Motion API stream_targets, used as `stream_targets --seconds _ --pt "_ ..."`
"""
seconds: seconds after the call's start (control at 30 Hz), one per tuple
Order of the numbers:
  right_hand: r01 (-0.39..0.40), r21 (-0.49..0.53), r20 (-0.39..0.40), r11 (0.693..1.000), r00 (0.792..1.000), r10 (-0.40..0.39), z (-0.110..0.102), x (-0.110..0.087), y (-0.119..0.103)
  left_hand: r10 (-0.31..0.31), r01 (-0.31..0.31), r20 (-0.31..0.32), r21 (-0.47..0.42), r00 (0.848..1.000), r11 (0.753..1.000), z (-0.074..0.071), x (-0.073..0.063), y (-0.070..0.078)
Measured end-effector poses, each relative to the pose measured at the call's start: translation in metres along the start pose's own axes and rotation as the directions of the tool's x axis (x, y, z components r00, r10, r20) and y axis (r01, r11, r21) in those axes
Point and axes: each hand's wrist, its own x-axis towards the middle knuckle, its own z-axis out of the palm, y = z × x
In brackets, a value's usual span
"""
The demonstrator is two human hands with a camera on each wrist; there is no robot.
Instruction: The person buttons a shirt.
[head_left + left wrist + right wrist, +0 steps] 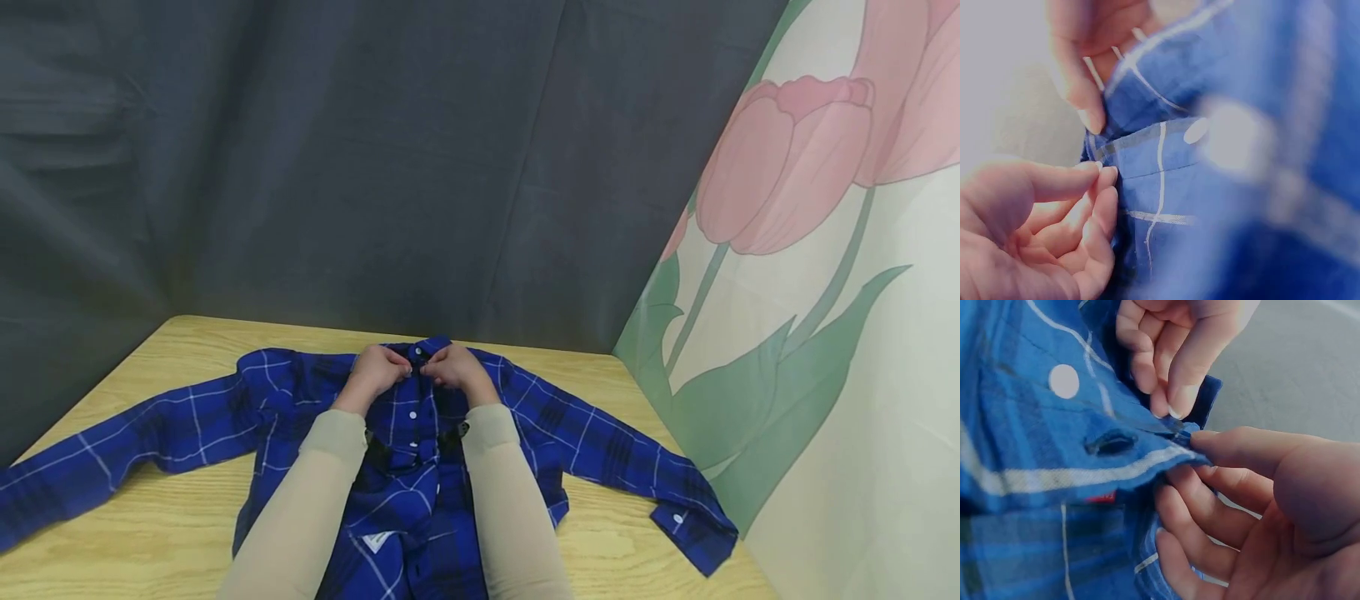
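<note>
A blue plaid long-sleeved shirt (281,408) lies front up with its sleeves spread to both sides. Near the collar (433,342), my left hand (377,372) and right hand (457,371) meet at the front opening. In the right wrist view, thumb and fingers of the right hand (1254,487) pinch the placket edge, just beyond an unfilled buttonhole (1110,444). Fingertips of the left hand (1179,350) pinch the cloth right beside them. A white button (1064,381) shows on the shirt nearby. Whatever lies between the fingertips is hidden.
Beneath the shirt is a light wooden table (611,533). A dark curtain (390,167) hangs behind it, and a tulip-patterned cloth (847,350) stands along the right side. The right sleeve's cuff (693,533) is folded near the table's right edge.
</note>
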Motion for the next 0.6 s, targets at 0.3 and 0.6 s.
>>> stream_targets --seconds 0.3,0.6 --pt "-0.035 0.118 -0.044 0.992 0.998 0.04 -0.004 -0.006 -0.009 -0.073 0.106 0.092 -0.428 0.993 0.897 -0.004 0.0 -0.001" --pt "-0.051 0.151 -0.072 0.987 0.995 0.063 0.001 -0.006 -0.013 -0.077 0.109 0.091 -0.431 0.993 0.896 -0.003 -0.005 0.001"
